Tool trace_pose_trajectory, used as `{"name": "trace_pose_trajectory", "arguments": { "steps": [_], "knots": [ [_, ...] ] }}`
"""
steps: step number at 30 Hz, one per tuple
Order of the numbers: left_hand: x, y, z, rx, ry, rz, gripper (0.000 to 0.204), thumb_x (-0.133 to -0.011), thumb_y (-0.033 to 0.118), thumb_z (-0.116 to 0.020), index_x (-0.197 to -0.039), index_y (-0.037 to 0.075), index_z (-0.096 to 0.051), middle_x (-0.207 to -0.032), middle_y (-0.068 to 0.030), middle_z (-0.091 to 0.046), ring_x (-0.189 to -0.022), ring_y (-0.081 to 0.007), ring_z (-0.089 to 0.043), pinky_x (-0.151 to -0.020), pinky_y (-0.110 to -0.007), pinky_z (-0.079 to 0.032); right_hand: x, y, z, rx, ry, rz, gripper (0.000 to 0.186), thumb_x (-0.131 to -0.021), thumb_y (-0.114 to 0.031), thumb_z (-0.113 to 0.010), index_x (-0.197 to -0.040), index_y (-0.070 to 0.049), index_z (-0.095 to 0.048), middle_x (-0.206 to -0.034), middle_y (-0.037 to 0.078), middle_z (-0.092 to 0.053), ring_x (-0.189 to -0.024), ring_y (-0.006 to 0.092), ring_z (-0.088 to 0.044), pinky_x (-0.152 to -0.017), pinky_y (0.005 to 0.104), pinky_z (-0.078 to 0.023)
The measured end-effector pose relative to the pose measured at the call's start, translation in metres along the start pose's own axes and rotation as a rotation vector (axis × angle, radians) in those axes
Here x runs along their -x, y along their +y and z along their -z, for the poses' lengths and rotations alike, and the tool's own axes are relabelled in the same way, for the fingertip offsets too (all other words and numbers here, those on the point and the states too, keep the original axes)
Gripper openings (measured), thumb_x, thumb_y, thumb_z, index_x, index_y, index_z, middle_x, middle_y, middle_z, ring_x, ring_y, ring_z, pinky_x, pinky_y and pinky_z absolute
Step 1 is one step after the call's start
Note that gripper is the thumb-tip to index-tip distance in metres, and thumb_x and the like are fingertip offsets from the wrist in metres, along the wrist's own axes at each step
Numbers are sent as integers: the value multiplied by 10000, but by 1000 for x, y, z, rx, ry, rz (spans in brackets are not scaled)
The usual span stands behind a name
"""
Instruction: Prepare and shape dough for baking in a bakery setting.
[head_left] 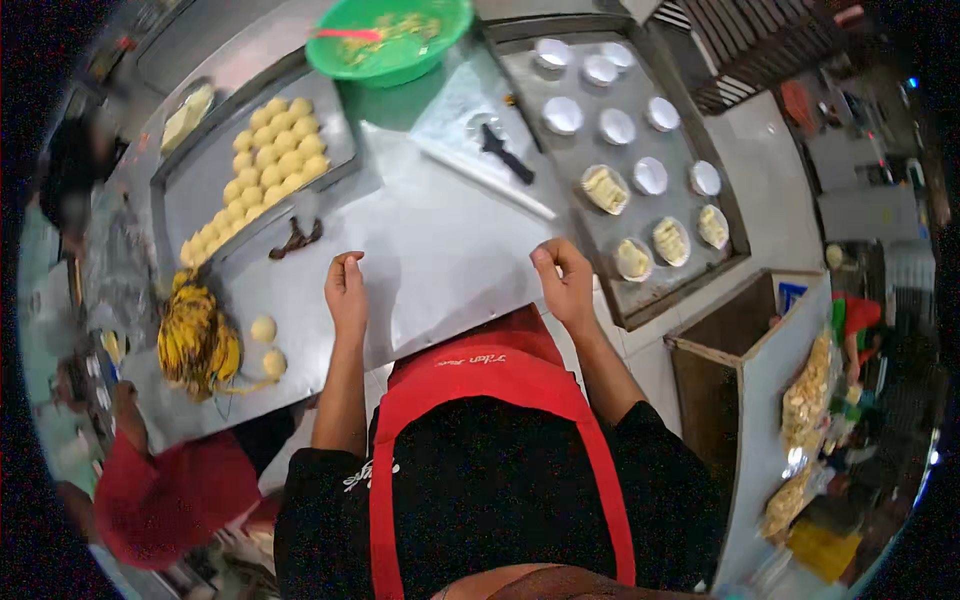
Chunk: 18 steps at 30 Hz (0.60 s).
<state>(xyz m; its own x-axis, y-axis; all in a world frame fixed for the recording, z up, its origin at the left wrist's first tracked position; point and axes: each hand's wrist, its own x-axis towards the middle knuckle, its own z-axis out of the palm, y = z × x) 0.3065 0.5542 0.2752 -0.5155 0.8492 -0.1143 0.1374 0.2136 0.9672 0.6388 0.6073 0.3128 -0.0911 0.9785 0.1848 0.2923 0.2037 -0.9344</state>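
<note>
Over the front of the steel table (440, 235), my left hand (346, 290) hovers with its fingers loosely curled in and nothing visible in them. My right hand (566, 283), also loosely closed and holding nothing I can see, is beside the near left edge of the baking tray (640, 305). That tray carries several paper cups (617, 127); a few at the near end, such as this filled cup (671, 241), hold pale dough pieces. Left of my left hand lie a dark banana peel (297, 239), a bunch of spotted bananas (190, 335) and two dough balls (263, 329).
A second tray (190, 205) with rows of dough balls (275, 150) stands far left. A green bowl (385, 65) of chopped filling with a red utensil is at the back. A black-handled tool (506, 155) lies on a white sheet (455, 120). Another person in red (170, 490) is near left.
</note>
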Motion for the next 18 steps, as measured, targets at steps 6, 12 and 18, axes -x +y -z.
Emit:
{"name": "trace_pose_trajectory", "arguments": {
  "steps": [6, 12, 18],
  "knots": [
    [20, -42, 65, 93, 152, -56, 202, -998, 118, -503, -1135, 21, -615, -931, -29, -618, -854, -103, -562, -757, -246, -463, -22, -11, -55, 149, -148, 49, 120, -890, -101, -668, -960, -8, -639, -928, 117, -656, -825, 228, -650, -731, 339, -522],
    [34, -47, 118, -25, 125, -56, 183, -956, 100, -594, -1109, 12, -644, -926, -35, -661, -836, -90, -604, -722, -229, -485, -13, -6, -91, 173, -225, 26, 126, -895, -117, -664, -956, -8, -643, -931, 131, -662, -838, 256, -653, -733, 345, -519],
    [46, -47, 123, 27, 78, -69, 188, -973, 122, -590, -1096, -4, -656, -905, -34, -665, -816, -93, -600, -720, -233, -486, 14, -27, -110, 200, -415, 139, 136, -860, -131, -658, -949, -29, -648, -953, 147, -656, -925, 339, -629, -821, 403, -510]
  ]
}}
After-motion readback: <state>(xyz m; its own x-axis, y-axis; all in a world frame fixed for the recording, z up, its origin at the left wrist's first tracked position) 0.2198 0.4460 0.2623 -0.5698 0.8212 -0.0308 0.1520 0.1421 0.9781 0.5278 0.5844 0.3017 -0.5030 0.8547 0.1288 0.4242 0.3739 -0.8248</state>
